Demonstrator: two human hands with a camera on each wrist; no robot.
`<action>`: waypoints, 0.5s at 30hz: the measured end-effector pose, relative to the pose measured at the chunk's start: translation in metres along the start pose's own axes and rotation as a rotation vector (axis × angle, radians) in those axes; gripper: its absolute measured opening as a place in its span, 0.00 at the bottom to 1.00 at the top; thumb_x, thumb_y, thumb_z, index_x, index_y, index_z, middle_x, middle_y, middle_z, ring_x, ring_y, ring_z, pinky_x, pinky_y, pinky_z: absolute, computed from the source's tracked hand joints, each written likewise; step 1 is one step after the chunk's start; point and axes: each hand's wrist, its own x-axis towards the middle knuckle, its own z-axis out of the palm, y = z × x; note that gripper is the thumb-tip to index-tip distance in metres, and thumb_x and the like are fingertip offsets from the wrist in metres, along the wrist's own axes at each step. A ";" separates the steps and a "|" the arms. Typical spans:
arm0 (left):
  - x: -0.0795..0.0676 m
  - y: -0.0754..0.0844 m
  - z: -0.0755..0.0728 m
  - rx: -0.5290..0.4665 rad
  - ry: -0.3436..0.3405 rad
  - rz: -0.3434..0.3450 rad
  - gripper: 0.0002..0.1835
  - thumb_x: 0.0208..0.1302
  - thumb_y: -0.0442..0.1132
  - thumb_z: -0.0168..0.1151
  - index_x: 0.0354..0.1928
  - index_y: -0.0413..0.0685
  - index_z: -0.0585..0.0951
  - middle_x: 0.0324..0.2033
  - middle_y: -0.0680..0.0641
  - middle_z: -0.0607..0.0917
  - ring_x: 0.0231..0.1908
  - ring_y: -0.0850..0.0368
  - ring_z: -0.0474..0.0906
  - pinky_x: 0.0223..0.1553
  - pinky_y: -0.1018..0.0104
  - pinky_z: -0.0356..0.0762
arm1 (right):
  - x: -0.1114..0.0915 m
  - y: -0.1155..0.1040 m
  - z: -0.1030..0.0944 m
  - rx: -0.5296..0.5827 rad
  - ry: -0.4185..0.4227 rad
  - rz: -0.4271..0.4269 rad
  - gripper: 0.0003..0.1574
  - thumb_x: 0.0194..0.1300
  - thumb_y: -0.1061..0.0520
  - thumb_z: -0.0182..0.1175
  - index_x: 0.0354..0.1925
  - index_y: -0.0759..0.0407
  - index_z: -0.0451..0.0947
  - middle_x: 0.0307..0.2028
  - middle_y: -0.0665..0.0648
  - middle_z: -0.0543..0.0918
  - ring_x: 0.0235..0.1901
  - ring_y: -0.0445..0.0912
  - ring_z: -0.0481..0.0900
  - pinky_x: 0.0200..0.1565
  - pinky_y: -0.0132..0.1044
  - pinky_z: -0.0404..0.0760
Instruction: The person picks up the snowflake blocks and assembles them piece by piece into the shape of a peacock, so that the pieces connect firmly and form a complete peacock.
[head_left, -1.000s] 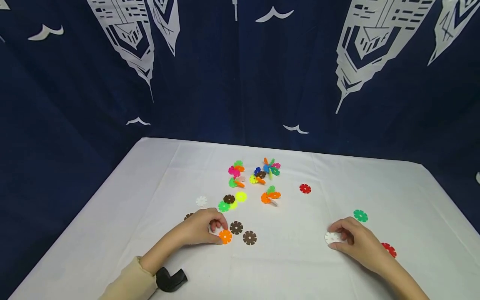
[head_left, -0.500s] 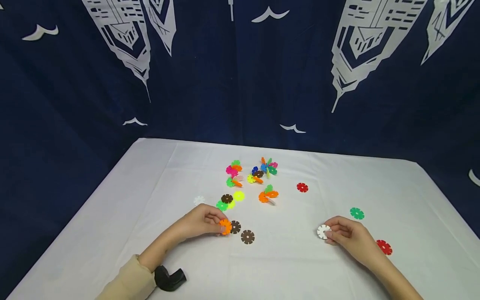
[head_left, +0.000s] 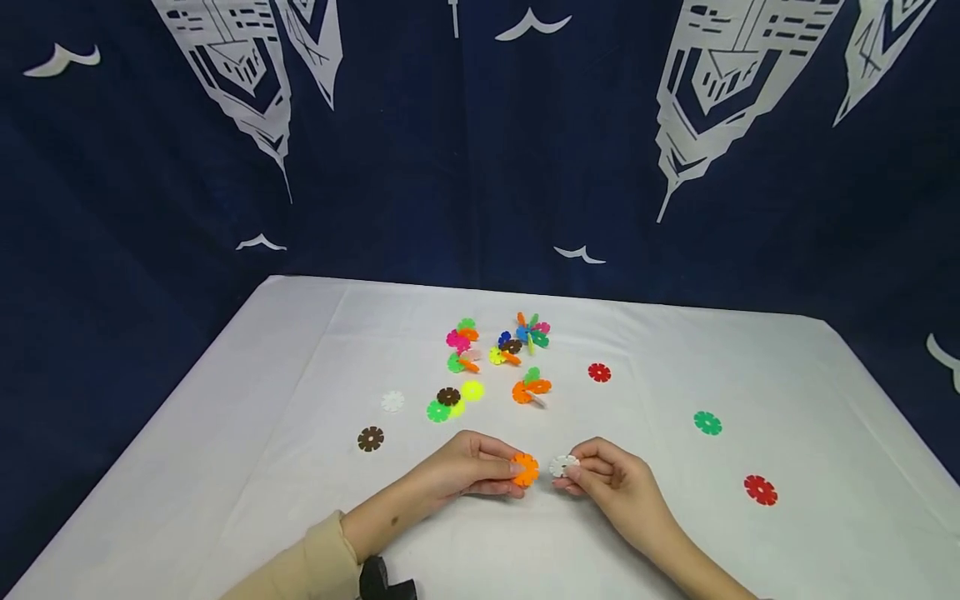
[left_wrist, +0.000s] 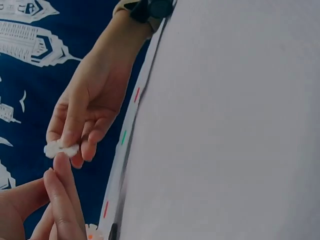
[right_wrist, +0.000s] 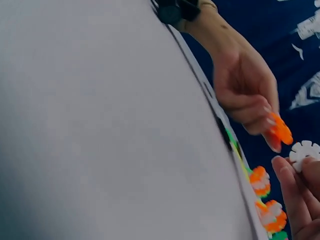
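Over the front middle of the table, my left hand pinches an orange notched disc, a flower-shaped plastic piece, between thumb and fingers. A white notched disc is pinched in my right hand, just to the right of the orange one. A small gap separates the two discs in the head view. From the right wrist, the orange disc is tilted nearly edge-on, while the white disc faces the camera. In the left wrist view the white disc appears beyond my left fingertips.
Clusters of joined discs stand at the back middle. Loose brown, white, yellow, green and red discs lie on the white cloth. A black curved object sits by the left sleeve.
Both hands have lifted their discs and come together, the left moving right with the orange disc, the right moving left with the white one. Two brown discs are now out of sight behind the left hand.
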 end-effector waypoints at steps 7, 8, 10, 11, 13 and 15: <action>-0.003 -0.008 0.003 -0.034 0.034 -0.007 0.12 0.62 0.29 0.60 0.45 0.28 0.80 0.35 0.36 0.84 0.31 0.51 0.84 0.37 0.67 0.81 | -0.005 0.007 0.018 -0.023 0.007 -0.099 0.06 0.62 0.71 0.58 0.38 0.70 0.72 0.31 0.61 0.84 0.32 0.53 0.84 0.32 0.43 0.82; -0.003 -0.009 0.003 -0.036 0.040 -0.008 0.12 0.61 0.29 0.60 0.45 0.28 0.80 0.35 0.36 0.84 0.31 0.52 0.84 0.36 0.68 0.81 | -0.005 0.008 0.019 -0.034 0.010 -0.102 0.06 0.62 0.71 0.57 0.39 0.69 0.73 0.31 0.60 0.84 0.32 0.52 0.84 0.32 0.43 0.83; -0.004 -0.009 0.003 -0.039 0.046 -0.011 0.11 0.61 0.28 0.59 0.44 0.28 0.80 0.34 0.36 0.84 0.30 0.52 0.84 0.35 0.69 0.81 | -0.006 0.009 0.019 -0.062 0.014 -0.108 0.05 0.62 0.71 0.58 0.39 0.69 0.74 0.31 0.60 0.84 0.32 0.51 0.84 0.31 0.42 0.83; -0.004 -0.009 0.003 -0.042 0.046 -0.012 0.11 0.61 0.28 0.59 0.44 0.28 0.80 0.34 0.36 0.84 0.29 0.53 0.84 0.35 0.70 0.81 | -0.006 0.009 0.019 -0.076 0.015 -0.114 0.05 0.62 0.71 0.58 0.39 0.69 0.75 0.31 0.59 0.84 0.31 0.51 0.84 0.31 0.42 0.83; -0.004 -0.009 0.003 -0.045 0.042 -0.010 0.11 0.61 0.28 0.59 0.44 0.28 0.80 0.34 0.36 0.84 0.29 0.53 0.84 0.34 0.70 0.81 | -0.006 0.009 0.019 -0.096 0.017 -0.126 0.05 0.61 0.71 0.58 0.38 0.69 0.76 0.31 0.59 0.85 0.31 0.50 0.84 0.30 0.41 0.83; -0.003 -0.007 0.003 -0.044 0.037 -0.002 0.11 0.61 0.28 0.59 0.44 0.28 0.80 0.34 0.37 0.84 0.29 0.53 0.84 0.35 0.69 0.81 | -0.005 0.008 0.018 -0.110 0.024 -0.138 0.05 0.61 0.71 0.58 0.38 0.68 0.76 0.30 0.58 0.85 0.31 0.50 0.84 0.30 0.41 0.83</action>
